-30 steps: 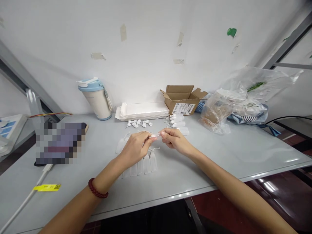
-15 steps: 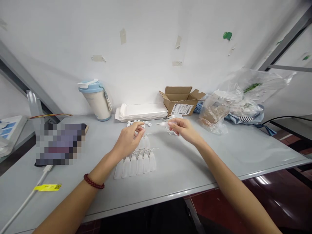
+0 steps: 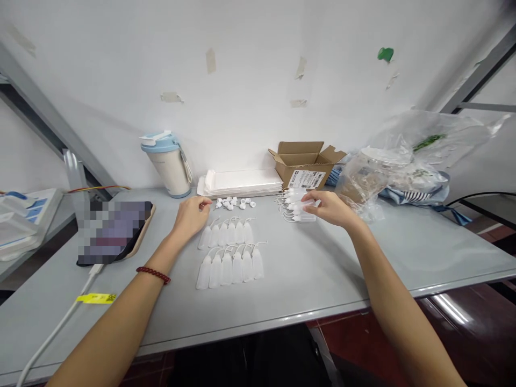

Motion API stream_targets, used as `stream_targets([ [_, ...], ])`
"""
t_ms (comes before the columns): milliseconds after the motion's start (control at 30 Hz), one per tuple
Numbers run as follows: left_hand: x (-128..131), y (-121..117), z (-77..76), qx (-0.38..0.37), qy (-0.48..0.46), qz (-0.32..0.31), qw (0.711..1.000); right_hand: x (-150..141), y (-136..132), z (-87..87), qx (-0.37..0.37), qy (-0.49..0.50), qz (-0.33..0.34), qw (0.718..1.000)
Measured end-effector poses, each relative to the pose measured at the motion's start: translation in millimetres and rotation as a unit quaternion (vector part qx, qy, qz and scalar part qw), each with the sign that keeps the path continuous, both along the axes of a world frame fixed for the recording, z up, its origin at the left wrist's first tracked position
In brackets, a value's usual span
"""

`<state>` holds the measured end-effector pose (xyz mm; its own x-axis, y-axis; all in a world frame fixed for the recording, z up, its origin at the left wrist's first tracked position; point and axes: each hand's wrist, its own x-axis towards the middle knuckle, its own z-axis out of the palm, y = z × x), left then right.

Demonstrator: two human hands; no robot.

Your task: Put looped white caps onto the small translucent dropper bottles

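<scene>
White plastic dropper bottles [image 3: 229,266] | tips pointing away | left hand [image 3: 190,215] empty, curled | right hand [image 3: 326,207] on pile [image 3: 295,200], grip unclear

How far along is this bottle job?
Two rows of six white plastic dropper bottles look finished, lined up. In hand: the right hand is at the loose bottle pile; the left hand is near the small white caps. That pile and those caps remain.
</scene>
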<state>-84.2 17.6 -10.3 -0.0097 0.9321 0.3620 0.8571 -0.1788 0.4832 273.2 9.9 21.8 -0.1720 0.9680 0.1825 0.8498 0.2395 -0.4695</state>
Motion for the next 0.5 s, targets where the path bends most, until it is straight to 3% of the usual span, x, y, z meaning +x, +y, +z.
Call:
stream_targets([
  [167,1.2,2.3,-4.7,-0.020,0.007,-0.019,1.000,0.3,1.3,-2.3,-0.012,-0.013,-0.004,1.000],
  [367,0.4,10.2,-14.5,0.008,-0.012,-0.128,0.992,1.4,2.2,-2.4,-0.024,-0.021,-0.007,0.999],
  [500,-1.3,15.3,-19.5,0.007,-0.013,-0.135,0.991,0.2,0.8,-0.9,-0.021,-0.027,-0.023,0.999],
])
